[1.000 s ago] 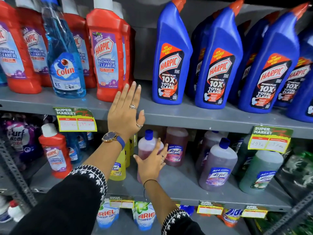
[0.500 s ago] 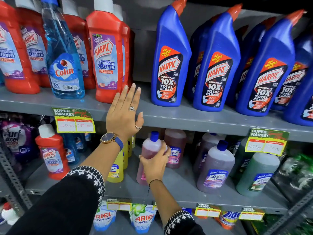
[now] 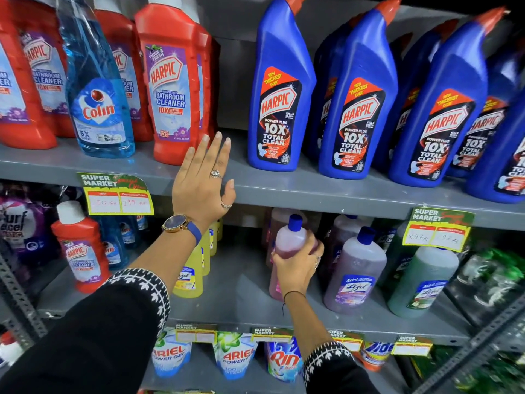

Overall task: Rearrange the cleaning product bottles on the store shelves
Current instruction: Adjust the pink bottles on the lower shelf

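While the right hand (image 3: pixel 295 268) grips it, the pink bottle (image 3: pixel 288 243) stands upright, cap up.

The left hand (image 3: pixel 203 182) rests flat on the upper shelf (image 3: pixel 312 191) edge beside a Harpic bottle (image 3: pixel 173 81), while below and to its right the right hand (image 3: pixel 295 268) wraps a Lizol bottle (image 3: pixel 289 237) with more behind.

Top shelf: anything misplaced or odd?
Yes. A lone blue Colin spray bottle stands among the red Harpic bathroom cleaner bottles. Separately, one small red Harpic bottle stands on the shelf below beside more blue Colin bottles.
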`<state>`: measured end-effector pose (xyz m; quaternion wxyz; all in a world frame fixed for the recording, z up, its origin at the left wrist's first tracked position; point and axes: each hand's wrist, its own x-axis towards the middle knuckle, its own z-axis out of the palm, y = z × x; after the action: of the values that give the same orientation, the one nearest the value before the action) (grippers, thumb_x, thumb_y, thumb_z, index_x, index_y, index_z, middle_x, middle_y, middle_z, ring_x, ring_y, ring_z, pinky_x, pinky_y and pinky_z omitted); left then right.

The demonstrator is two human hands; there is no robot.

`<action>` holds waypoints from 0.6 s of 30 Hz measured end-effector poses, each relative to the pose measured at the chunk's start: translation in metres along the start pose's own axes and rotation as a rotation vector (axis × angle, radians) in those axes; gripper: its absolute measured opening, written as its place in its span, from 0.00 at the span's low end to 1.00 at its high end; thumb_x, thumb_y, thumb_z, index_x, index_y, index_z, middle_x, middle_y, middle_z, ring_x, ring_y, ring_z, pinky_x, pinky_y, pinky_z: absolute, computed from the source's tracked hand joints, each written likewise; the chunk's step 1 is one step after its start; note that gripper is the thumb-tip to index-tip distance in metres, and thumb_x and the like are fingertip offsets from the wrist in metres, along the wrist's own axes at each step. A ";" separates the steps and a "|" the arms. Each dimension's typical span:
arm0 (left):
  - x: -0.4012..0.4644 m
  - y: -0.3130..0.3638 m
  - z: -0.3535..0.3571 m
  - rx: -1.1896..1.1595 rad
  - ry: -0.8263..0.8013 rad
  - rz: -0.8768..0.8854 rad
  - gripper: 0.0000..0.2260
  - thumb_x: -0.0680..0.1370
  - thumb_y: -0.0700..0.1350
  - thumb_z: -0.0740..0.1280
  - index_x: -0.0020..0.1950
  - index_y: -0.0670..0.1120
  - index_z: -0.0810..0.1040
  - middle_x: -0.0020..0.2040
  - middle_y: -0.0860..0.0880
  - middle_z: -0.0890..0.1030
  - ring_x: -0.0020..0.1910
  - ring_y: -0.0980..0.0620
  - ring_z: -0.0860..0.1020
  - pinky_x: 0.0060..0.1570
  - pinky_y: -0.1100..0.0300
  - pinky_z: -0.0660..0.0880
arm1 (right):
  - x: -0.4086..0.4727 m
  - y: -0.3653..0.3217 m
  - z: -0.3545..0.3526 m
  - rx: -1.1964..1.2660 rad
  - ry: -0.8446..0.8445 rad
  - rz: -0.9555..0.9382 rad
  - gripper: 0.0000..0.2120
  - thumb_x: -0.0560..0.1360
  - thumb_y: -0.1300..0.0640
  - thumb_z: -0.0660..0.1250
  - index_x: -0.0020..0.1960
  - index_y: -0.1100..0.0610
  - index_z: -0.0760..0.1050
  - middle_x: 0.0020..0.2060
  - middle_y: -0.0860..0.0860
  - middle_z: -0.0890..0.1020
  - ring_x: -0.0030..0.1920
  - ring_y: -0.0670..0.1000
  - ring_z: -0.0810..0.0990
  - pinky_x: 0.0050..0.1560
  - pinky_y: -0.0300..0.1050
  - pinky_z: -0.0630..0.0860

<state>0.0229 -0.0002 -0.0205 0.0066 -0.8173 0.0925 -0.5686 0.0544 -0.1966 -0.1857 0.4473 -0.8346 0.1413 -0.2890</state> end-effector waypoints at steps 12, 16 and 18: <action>0.002 0.001 -0.006 -0.032 -0.061 -0.024 0.27 0.75 0.47 0.56 0.73 0.40 0.66 0.72 0.41 0.67 0.72 0.42 0.63 0.71 0.51 0.54 | -0.005 0.009 -0.002 -0.019 -0.052 -0.042 0.51 0.61 0.53 0.80 0.73 0.46 0.52 0.74 0.57 0.56 0.72 0.64 0.62 0.68 0.62 0.67; 0.004 0.001 -0.011 -0.058 -0.118 -0.041 0.28 0.74 0.47 0.56 0.73 0.39 0.66 0.72 0.41 0.66 0.72 0.43 0.63 0.72 0.50 0.54 | -0.004 0.012 0.000 -0.007 -0.050 -0.058 0.52 0.60 0.53 0.81 0.73 0.46 0.52 0.74 0.60 0.56 0.71 0.65 0.62 0.68 0.63 0.66; 0.005 0.001 -0.014 -0.066 -0.160 -0.046 0.28 0.74 0.47 0.56 0.73 0.39 0.66 0.73 0.41 0.66 0.72 0.43 0.62 0.72 0.50 0.54 | -0.004 0.012 -0.001 -0.012 -0.059 -0.059 0.52 0.60 0.53 0.81 0.73 0.46 0.52 0.74 0.60 0.55 0.71 0.67 0.61 0.68 0.64 0.66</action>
<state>0.0110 -0.0009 -0.0112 -0.0261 -0.8617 0.0919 -0.4983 0.0510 -0.2019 -0.1966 0.4376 -0.8492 0.1048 -0.2765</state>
